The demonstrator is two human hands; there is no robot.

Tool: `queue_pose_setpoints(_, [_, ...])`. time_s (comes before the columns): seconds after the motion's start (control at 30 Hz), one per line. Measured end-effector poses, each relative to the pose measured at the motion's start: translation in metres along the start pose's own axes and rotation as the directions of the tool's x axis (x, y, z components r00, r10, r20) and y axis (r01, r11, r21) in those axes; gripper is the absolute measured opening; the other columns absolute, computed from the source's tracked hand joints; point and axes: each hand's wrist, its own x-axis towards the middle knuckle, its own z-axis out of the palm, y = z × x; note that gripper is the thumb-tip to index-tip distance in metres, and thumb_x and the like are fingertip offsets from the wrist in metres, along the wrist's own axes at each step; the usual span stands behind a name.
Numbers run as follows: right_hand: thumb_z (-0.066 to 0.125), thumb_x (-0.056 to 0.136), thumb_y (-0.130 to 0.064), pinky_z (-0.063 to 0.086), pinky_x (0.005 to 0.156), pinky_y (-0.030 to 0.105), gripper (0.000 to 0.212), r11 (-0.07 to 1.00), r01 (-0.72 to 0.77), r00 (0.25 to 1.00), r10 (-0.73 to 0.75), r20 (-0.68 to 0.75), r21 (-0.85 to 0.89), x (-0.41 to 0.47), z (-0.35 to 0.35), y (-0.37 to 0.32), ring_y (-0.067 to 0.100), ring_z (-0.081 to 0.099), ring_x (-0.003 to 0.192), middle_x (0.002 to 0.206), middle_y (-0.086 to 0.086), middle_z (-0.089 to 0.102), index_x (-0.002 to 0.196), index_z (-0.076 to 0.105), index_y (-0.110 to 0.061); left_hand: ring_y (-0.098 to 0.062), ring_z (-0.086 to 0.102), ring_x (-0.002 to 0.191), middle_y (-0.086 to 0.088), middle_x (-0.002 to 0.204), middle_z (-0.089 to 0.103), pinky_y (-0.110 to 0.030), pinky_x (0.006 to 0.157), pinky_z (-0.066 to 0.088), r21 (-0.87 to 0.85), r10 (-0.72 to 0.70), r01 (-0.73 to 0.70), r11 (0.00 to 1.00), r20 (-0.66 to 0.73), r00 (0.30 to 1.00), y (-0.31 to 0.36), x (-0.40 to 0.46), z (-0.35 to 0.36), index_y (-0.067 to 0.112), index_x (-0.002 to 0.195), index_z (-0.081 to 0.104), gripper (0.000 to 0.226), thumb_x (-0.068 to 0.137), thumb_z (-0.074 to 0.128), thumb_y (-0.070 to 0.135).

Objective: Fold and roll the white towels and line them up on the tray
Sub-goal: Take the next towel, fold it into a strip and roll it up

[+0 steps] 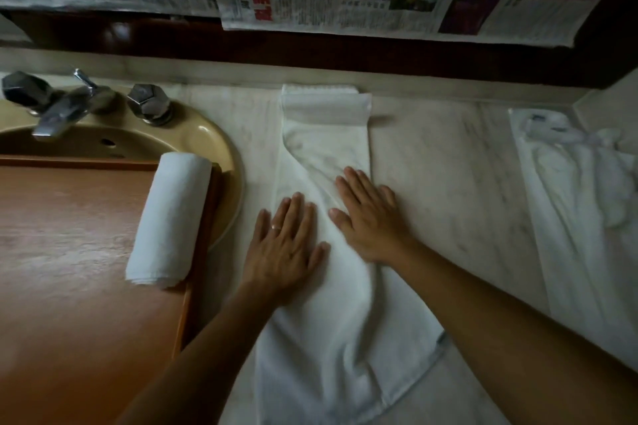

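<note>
A long white terry towel (324,252), folded into a strip, lies on the pale marble counter (448,166) under both hands. The left hand (283,245) and right hand (369,217) press flat on it, fingers straight. Left of the left hand, a rolled white towel (169,221) rests on the brown wooden tray (69,252).

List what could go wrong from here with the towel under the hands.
1. The folded towel lies crooked, its near end flaring wide, so it may roll unevenly.
2. Both hands, left hand and right hand, press only its middle; the far folded end could shift.
3. The rolled towel rests over the tray edge beside the sink; a nudge might tip it off.
</note>
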Motion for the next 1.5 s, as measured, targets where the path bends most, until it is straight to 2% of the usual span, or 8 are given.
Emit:
queue_pose_setpoints(0.23, [0.048, 0.096, -0.05, 0.026, 0.115, 0.044, 0.061, 0.991, -0.003, 0.98, -0.024, 0.197, 0.133, 0.02, -0.047, -0.001, 0.022, 0.021, 0.147, 0.161, 0.002, 0.021, 0.149, 0.036, -0.021, -0.027, 0.02, 0.151, -0.008, 0.163, 0.022, -0.045, 0.12, 0.022, -0.161, -0.096, 0.081, 0.984, -0.091, 0.991, 0.023, -0.03, -0.019, 0.02, 0.155, 0.028, 0.064, 0.101, 0.038, 0.051])
queue_pose_setpoints(0.37, [0.057, 0.092, -0.039, 0.044, 0.098, 0.039, 0.041, 0.976, 0.032, 0.998, -0.043, 0.044, 0.217, 0.011, -0.057, 0.002, 0.024, 0.047, 0.123, 0.132, 0.001, 0.046, 0.128, 0.053, -0.019, -0.025, 0.059, 0.098, -0.003, 0.112, 0.063, -0.039, 0.081, 0.05, -0.227, -0.085, -0.015, 0.974, -0.424, 0.901, 0.091, -0.079, -0.005, 0.022, 0.111, 0.07, 0.028, 0.092, 0.059, 0.038])
queue_pose_setpoints(0.53, [0.059, 0.089, -0.042, 0.045, 0.075, 0.032, 0.032, 0.989, 0.085, 0.982, -0.104, 0.155, 0.123, -0.008, -0.059, 0.001, 0.027, 0.06, 0.098, 0.114, 0.005, 0.059, 0.107, 0.057, -0.016, -0.022, 0.054, 0.066, 0.003, 0.073, 0.054, -0.034, 0.061, 0.041, -0.193, 0.056, -0.143, 0.971, -0.397, 0.916, 0.182, -0.096, 0.008, 0.024, 0.071, 0.061, 0.024, 0.084, 0.061, 0.043])
queue_pose_setpoints(0.97, [0.059, 0.085, -0.018, 0.043, 0.068, 0.029, 0.015, 0.992, 0.0, 0.979, -0.026, 0.2, 0.127, -0.025, -0.063, 0.005, 0.027, 0.055, 0.081, 0.089, 0.006, 0.052, 0.08, 0.047, -0.01, -0.02, 0.049, 0.04, 0.0, 0.055, 0.051, -0.026, 0.038, 0.017, -0.029, -0.08, 0.075, 0.997, -0.201, 0.976, 0.234, -0.079, 0.031, 0.018, 0.061, 0.057, 0.03, 0.05, 0.085, 0.024])
queue_pose_setpoints(1.07, [0.055, 0.083, -0.019, 0.042, 0.062, 0.028, 0.017, 0.989, -0.013, 0.977, -0.018, 0.211, 0.148, -0.025, -0.063, 0.005, 0.023, 0.055, 0.074, 0.085, 0.004, 0.054, 0.073, 0.043, -0.013, -0.024, 0.057, 0.052, 0.0, 0.066, 0.055, -0.028, 0.043, 0.026, -0.24, -0.151, 0.091, 0.966, -0.246, 0.957, 0.226, -0.082, 0.023, 0.019, 0.069, 0.054, 0.018, 0.069, 0.07, 0.028])
queue_pose_setpoints(1.27, [0.053, 0.076, -0.028, 0.046, 0.055, 0.027, 0.02, 0.839, -0.175, 0.974, 0.07, 0.215, 0.515, -0.019, -0.087, -0.024, 0.025, 0.06, 0.059, 0.069, 0.006, 0.061, 0.074, 0.054, -0.009, -0.012, 0.045, 0.056, -0.006, 0.058, 0.043, -0.032, 0.056, 0.037, -0.938, -0.593, 0.036, 0.344, -0.187, 0.783, 0.19, -0.127, -0.005, 0.01, 0.065, 0.045, 0.037, 0.08, 0.059, 0.041])
queue_pose_setpoints(1.4, [0.053, 0.075, -0.02, 0.044, 0.052, 0.026, 0.015, 0.72, -0.196, 0.953, -0.021, 0.303, 0.666, -0.022, -0.091, -0.065, 0.026, 0.059, 0.059, 0.068, 0.009, 0.062, 0.074, 0.057, -0.006, -0.025, 0.061, 0.068, -0.02, 0.073, 0.061, -0.035, 0.064, 0.05, -0.987, -0.743, -0.101, -0.123, 0.024, 0.669, 0.154, -0.173, -0.005, -0.003, 0.077, 0.062, 0.024, 0.091, 0.062, 0.017])
queue_pose_setpoints(1.5, [0.057, 0.078, -0.017, 0.045, 0.06, 0.035, 0.013, 0.765, -0.078, 0.926, -0.182, 0.331, 0.639, -0.023, -0.074, -0.094, 0.03, 0.059, 0.07, 0.074, 0.012, 0.061, 0.074, 0.057, -0.005, -0.016, 0.059, 0.056, -0.009, 0.063, 0.062, -0.03, 0.056, 0.049, -0.956, -0.793, -0.048, -0.289, 0.211, 0.572, 0.132, -0.205, 0.01, 0.001, 0.076, 0.065, 0.019, 0.093, 0.057, 0.0])
